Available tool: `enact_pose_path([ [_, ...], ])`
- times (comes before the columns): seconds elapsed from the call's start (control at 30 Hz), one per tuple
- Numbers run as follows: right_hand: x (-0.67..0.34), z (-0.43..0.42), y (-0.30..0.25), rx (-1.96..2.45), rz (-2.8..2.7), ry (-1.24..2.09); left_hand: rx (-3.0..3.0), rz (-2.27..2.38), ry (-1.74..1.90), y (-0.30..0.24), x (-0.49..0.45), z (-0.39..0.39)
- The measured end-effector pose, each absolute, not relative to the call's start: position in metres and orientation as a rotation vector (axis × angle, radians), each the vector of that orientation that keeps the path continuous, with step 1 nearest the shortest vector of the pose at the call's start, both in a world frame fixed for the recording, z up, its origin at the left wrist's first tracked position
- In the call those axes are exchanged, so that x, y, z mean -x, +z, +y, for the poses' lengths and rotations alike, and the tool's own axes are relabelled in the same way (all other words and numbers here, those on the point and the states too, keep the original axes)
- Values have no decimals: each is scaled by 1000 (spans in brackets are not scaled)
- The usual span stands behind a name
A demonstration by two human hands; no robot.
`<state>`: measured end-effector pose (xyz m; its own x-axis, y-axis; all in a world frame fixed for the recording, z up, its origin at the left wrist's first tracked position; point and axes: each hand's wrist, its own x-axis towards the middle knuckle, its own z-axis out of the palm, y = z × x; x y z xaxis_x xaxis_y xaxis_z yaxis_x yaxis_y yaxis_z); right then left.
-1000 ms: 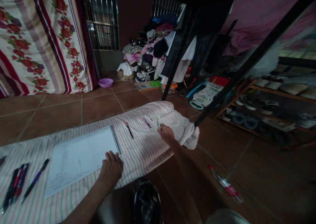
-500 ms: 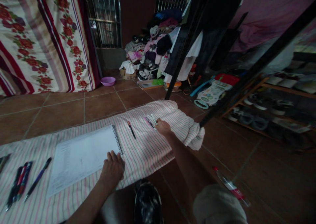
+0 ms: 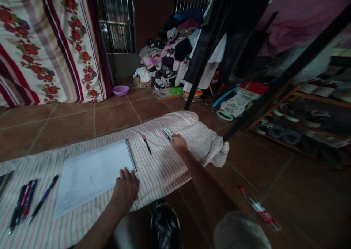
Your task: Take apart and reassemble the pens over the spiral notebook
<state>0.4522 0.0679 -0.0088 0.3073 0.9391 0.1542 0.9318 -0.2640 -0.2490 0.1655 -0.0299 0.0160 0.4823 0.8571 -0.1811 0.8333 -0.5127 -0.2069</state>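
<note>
A spiral notebook (image 3: 93, 174) lies open on a pink striped cloth (image 3: 161, 165) spread on the tiled floor. My left hand (image 3: 125, 189) rests flat on the notebook's lower right corner, fingers apart. My right hand (image 3: 178, 144) reaches out to a small bunch of pens (image 3: 168, 133) lying on the cloth, fingers curled over them. A single dark pen (image 3: 146, 144) with a red tip lies between the notebook and that bunch.
Several pens (image 3: 26, 201) lie at the cloth's left end. A plastic bottle (image 3: 259, 208) lies on the floor at right. A purple basin (image 3: 120, 90), a heap of clothes (image 3: 170, 59), a slanted black metal frame (image 3: 276, 80) and a shoe rack (image 3: 301, 124) stand beyond.
My right hand has lowered from holding a pen up above the cloth onto the bunch of pens. My left hand has stayed on the notebook.
</note>
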Motion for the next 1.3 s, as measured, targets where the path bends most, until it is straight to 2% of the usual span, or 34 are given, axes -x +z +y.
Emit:
enact_pose_path([
  [0.43, -492, 29, -46, 2160, -1289, -124, 2635, -1557, 423, 19, -166, -31],
  [0.83, -492, 63, -42, 2218, -1342, -10, 2611, -1536, 398, 11, -164, -31],
  [1.3, -482, 64, -26, 2374, -1402, 144, 2610, -1555, 377, 16, -166, -31],
])
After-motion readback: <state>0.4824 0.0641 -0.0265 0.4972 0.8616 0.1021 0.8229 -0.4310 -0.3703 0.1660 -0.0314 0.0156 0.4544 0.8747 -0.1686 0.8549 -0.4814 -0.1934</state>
